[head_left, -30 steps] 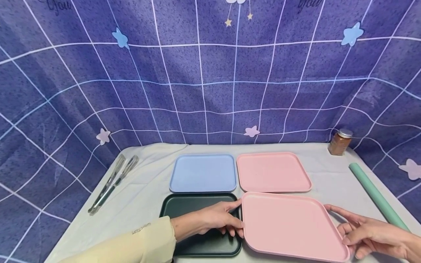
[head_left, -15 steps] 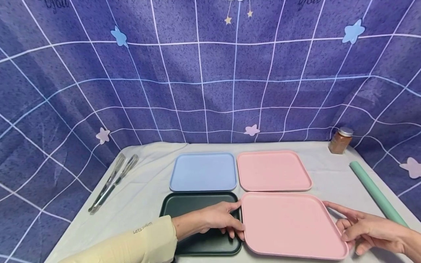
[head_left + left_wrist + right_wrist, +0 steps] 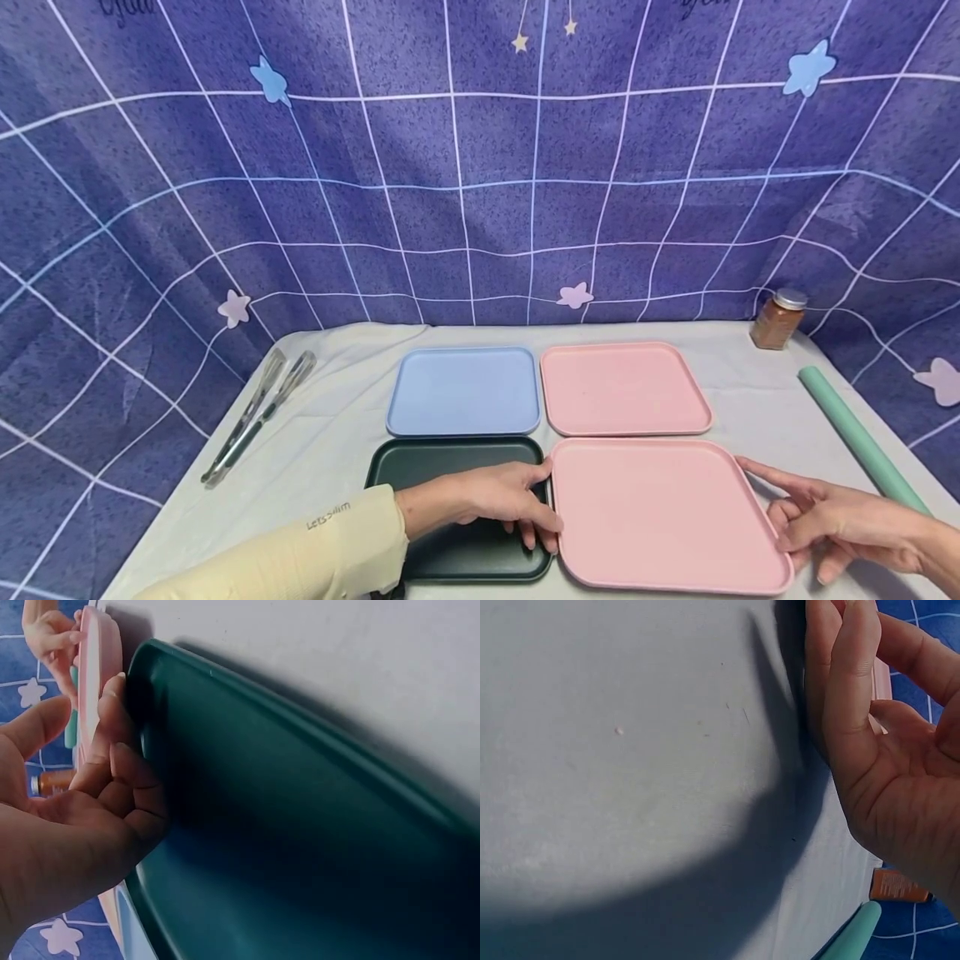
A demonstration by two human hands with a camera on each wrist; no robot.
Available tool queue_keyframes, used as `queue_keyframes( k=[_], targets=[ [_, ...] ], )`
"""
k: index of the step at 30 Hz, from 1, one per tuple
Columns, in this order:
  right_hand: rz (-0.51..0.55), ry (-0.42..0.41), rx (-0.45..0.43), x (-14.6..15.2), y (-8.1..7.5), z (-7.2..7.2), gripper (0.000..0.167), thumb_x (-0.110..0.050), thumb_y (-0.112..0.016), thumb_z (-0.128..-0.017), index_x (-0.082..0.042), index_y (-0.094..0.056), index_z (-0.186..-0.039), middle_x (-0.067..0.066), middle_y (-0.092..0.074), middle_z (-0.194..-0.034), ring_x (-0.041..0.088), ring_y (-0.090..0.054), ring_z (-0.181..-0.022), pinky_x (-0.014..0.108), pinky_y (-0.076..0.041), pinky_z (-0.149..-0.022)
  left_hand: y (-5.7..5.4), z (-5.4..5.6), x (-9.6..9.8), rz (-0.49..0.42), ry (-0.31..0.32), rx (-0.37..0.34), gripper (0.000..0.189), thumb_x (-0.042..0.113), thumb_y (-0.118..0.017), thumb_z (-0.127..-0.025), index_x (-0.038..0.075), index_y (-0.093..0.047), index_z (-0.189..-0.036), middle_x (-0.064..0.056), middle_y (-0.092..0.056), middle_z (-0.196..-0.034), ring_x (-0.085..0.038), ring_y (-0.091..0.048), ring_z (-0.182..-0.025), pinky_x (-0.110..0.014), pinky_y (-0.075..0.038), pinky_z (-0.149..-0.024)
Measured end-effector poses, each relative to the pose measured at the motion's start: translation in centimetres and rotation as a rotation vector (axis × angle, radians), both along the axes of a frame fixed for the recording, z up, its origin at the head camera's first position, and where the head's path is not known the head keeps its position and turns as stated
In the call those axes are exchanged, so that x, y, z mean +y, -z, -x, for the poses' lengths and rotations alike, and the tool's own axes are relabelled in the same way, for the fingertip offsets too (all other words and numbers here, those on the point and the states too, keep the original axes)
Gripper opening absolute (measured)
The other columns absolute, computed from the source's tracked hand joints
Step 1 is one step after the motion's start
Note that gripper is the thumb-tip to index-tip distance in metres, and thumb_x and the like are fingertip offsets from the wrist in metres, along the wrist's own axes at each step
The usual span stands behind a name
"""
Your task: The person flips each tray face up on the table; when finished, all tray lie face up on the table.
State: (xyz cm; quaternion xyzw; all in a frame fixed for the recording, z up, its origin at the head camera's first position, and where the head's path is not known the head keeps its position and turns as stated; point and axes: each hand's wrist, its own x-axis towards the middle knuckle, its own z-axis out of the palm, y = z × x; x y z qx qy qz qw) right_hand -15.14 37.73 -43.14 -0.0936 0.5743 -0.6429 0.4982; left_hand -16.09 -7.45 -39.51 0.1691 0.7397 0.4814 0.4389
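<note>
The near pink tray (image 3: 667,508) lies between both hands, beside the dark green tray (image 3: 457,558). My left hand (image 3: 502,498) reaches across the green tray and holds the pink tray's left edge; in the left wrist view its lower fingers (image 3: 139,791) are curled by the green rim. At the opposite edge, my right hand (image 3: 847,521) holds the pink tray, thumb at the rim and index finger stretched along the side. What the right fingertips do under the rim is hidden in the right wrist view.
Behind lie a light blue tray (image 3: 465,392) and another pink tray (image 3: 626,388). Metal tongs (image 3: 258,417) rest at the left. At the right are a brown-filled jar (image 3: 777,321) and a green roll (image 3: 862,440). A patterned purple curtain (image 3: 495,217) surrounds the table.
The near pink tray has turned slightly, its right front corner moving up and left, so it sits straighter beside the green tray. Both hands have stayed at its edges.
</note>
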Motion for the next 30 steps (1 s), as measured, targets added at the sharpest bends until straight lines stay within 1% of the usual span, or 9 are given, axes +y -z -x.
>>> queue_keyframes(
  k=[3, 7, 10, 12, 16, 21, 24, 27, 30],
  targets=[
    [-0.023, 0.007, 0.025, 0.0, 0.0, -0.1, 0.083, 0.008, -0.05, -0.091, -0.062, -0.041, -0.134, 0.01, -0.063, -0.106, 0.018, -0.07, -0.087, 0.033, -0.06, -0.069, -0.1, 0.1, 0.0, 0.015, 0.021, 0.007, 0.096, 0.022, -0.069, -0.093, -0.005, -0.005, -0.159, -0.004, -0.075, -0.077, -0.008, -0.064, -0.059, -0.022, -0.035, -0.052],
    [-0.06, 0.022, 0.056, -0.1, 0.0, -0.1, 0.084, 0.007, -0.052, -0.09, -0.064, -0.04, -0.133, 0.011, -0.064, -0.104, 0.019, -0.07, -0.085, 0.032, -0.06, -0.065, -0.3, 0.2, 0.1, 0.037, 0.044, 0.03, 0.096, 0.022, -0.069, -0.093, -0.005, -0.005, -0.159, -0.016, -0.076, -0.085, -0.009, -0.064, -0.059, -0.023, -0.034, -0.053],
    [-0.103, 0.039, 0.085, -0.3, 0.0, -0.1, 0.088, 0.005, -0.055, -0.089, -0.06, -0.032, -0.143, 0.01, -0.065, -0.101, 0.019, -0.07, -0.083, 0.031, -0.059, -0.063, -0.5, 0.3, 0.2, 0.049, 0.053, 0.045, 0.095, 0.021, -0.068, -0.093, -0.006, -0.006, -0.158, -0.023, -0.075, -0.093, -0.01, -0.064, -0.06, -0.023, -0.034, -0.053],
    [-0.13, 0.048, 0.109, -0.4, 0.0, -0.2, 0.093, 0.003, -0.057, -0.088, -0.052, -0.02, -0.154, 0.009, -0.064, -0.099, 0.019, -0.07, -0.081, 0.03, -0.059, -0.061, -0.5, 0.3, 0.3, 0.053, 0.053, 0.051, 0.094, 0.02, -0.068, -0.092, -0.007, -0.007, -0.158, -0.025, -0.074, -0.094, -0.01, -0.064, -0.06, -0.023, -0.035, -0.053],
    [-0.158, 0.06, 0.14, -0.5, -0.1, -0.3, 0.099, 0.002, -0.059, -0.087, -0.033, -0.004, -0.162, 0.009, -0.064, -0.095, 0.019, -0.069, -0.078, 0.031, -0.058, -0.059, -0.7, 0.3, 0.4, 0.058, 0.052, 0.064, 0.094, 0.02, -0.069, -0.092, -0.009, -0.007, -0.157, -0.025, -0.074, -0.094, -0.01, -0.064, -0.06, -0.023, -0.034, -0.053],
    [-0.173, 0.063, 0.178, -0.8, -0.2, -0.5, 0.103, 0.003, -0.058, -0.088, -0.01, 0.02, -0.155, 0.01, -0.064, -0.092, 0.019, -0.069, -0.075, 0.029, -0.057, -0.055, -0.7, 0.2, 0.5, 0.063, 0.043, 0.071, 0.094, 0.019, -0.069, -0.091, -0.01, -0.008, -0.156, -0.025, -0.075, -0.093, -0.009, -0.063, -0.059, -0.023, -0.033, -0.054],
    [-0.207, 0.069, 0.199, -1.1, -0.4, -0.6, 0.104, 0.002, -0.058, -0.087, -0.007, 0.02, -0.155, 0.009, -0.063, -0.09, 0.019, -0.069, -0.073, 0.028, -0.056, -0.053, -0.8, 0.2, 0.6, 0.06, 0.046, 0.085, 0.093, 0.018, -0.069, -0.091, -0.012, -0.01, -0.156, -0.025, -0.074, -0.091, -0.009, -0.063, -0.058, -0.022, -0.033, -0.053],
    [-0.238, 0.071, 0.23, -1.4, -0.6, -0.7, 0.104, 0.002, -0.059, -0.087, -0.006, 0.019, -0.156, 0.009, -0.063, -0.089, 0.019, -0.069, -0.072, 0.028, -0.055, -0.052, -0.8, 0.1, 0.8, 0.053, 0.064, 0.125, 0.071, 0.019, -0.069, -0.09, -0.01, -0.034, -0.145, -0.023, -0.075, -0.087, -0.01, -0.063, -0.059, -0.021, -0.034, -0.053],
    [-0.261, 0.067, 0.27, -1.7, -0.8, -0.8, 0.103, 0.001, -0.059, -0.089, -0.004, 0.018, -0.156, 0.009, -0.063, -0.086, 0.019, -0.068, -0.07, 0.029, -0.055, -0.051, -0.7, 0.0, 1.1, 0.052, 0.078, 0.162, 0.037, 0.02, -0.07, -0.089, 0.002, -0.051, -0.116, -0.019, -0.076, -0.082, -0.01, -0.063, -0.059, -0.021, -0.035, -0.054]
  ],
)
